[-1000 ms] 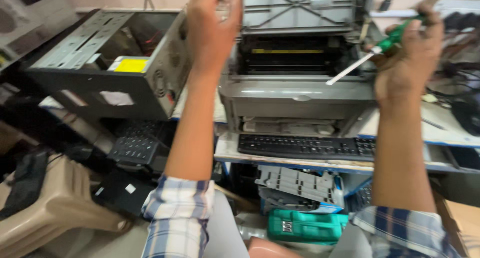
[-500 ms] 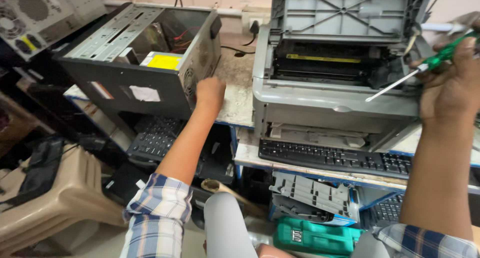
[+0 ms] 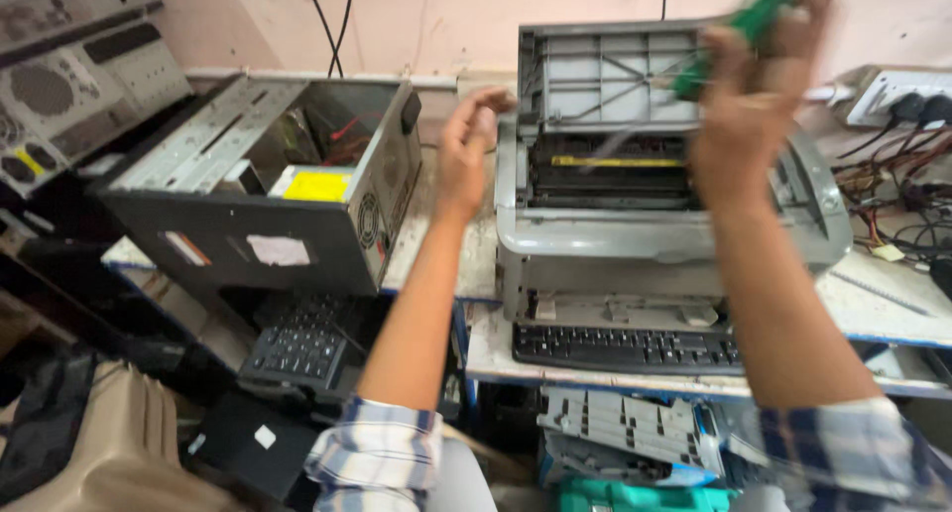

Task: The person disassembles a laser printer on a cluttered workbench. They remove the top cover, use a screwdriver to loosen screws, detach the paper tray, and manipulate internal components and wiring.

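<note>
My right hand (image 3: 749, 125) grips a green-handled screwdriver (image 3: 729, 46), blurred, raised before the open lid (image 3: 605, 76) of the grey printer (image 3: 654, 234). My left hand (image 3: 466, 155) hangs loosely curled and empty, just beside the printer's left edge, near the open computer case (image 3: 268, 185). 1 black keyboard (image 3: 625, 348) lies below.

A green-handled screwdriver (image 3: 746, 31) is noted. The printer (image 3: 654, 234) is grey, with a yellow strip inside. The keyboard (image 3: 625, 348) is black. Sleeves (image 3: 377, 453) are checked blue and white. The wall (image 3: 446, 16) is pink.
</note>
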